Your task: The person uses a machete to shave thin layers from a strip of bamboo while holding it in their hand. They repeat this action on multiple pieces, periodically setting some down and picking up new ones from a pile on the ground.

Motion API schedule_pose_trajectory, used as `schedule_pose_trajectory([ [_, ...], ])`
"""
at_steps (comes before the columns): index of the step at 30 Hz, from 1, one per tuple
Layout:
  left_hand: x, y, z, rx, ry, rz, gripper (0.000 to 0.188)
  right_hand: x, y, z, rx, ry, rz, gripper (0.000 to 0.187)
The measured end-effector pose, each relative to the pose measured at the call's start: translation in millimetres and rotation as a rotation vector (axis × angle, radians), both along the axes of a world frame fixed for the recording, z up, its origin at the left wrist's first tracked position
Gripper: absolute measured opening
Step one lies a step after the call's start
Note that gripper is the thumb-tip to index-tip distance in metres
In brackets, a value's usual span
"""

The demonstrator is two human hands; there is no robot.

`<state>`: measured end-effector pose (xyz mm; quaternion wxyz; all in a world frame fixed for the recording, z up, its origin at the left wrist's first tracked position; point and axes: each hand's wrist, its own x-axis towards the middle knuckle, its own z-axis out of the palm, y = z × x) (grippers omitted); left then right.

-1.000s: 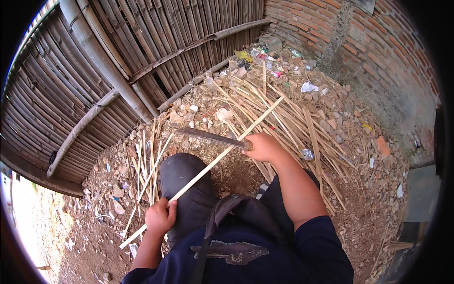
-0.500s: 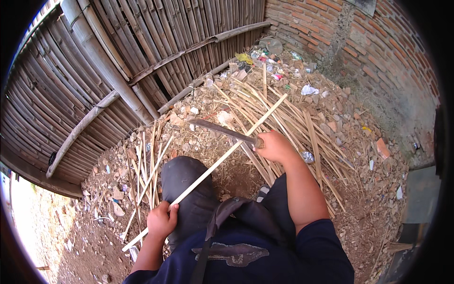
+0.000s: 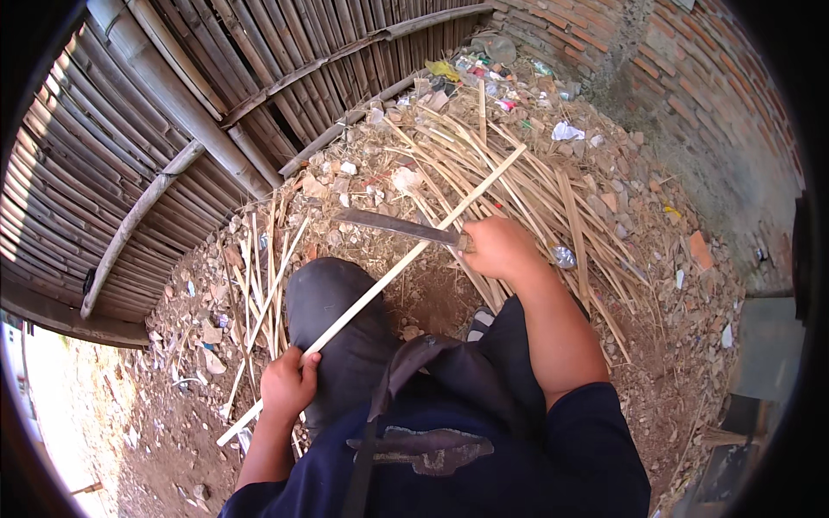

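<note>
My left hand (image 3: 289,382) is closed round the lower part of a long pale bamboo strip (image 3: 371,291), which slants up to the right across my left knee. A machete (image 3: 393,225) with a long dark blade is gripped at its handle by my right hand (image 3: 499,248). The blade points left and crosses the strip near the handle end, seeming to lie against it. My right fingers hide most of the handle.
A heap of bamboo strips (image 3: 553,220) lies ahead and to the right; a smaller bunch (image 3: 275,276) is beside my left knee. A bamboo wall (image 3: 328,52) stands left, a brick wall (image 3: 691,95) right. Rubble and litter (image 3: 484,73) cover the ground.
The machete has slid a little down along the strip toward me, with my right hand. My left hand keeps its hold. The whole view has shifted slightly.
</note>
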<state>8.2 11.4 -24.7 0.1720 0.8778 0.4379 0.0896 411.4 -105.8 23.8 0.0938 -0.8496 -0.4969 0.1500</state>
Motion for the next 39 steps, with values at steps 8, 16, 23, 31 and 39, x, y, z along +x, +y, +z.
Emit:
schedule_pose_trajectory([
  [8,1,1,-4,-0.005,-0.057,-0.017,0.041,33,-4,-13,0.023,0.209,0.028,0.039],
  [16,1,4,-7,0.035,-0.054,-0.037,0.041,4,0,-10,0.010,0.166,0.098,0.032],
  [23,-1,3,-8,0.041,-0.074,-0.037,0.043,32,1,-17,0.013,0.202,0.024,0.039],
  [31,-2,5,-8,0.053,-0.048,-0.053,0.042,5,2,-2,-0.091,0.177,0.149,0.035],
  [39,-1,4,-10,0.072,-0.071,-0.057,0.042,23,-1,-9,-0.019,0.126,0.017,0.031],
])
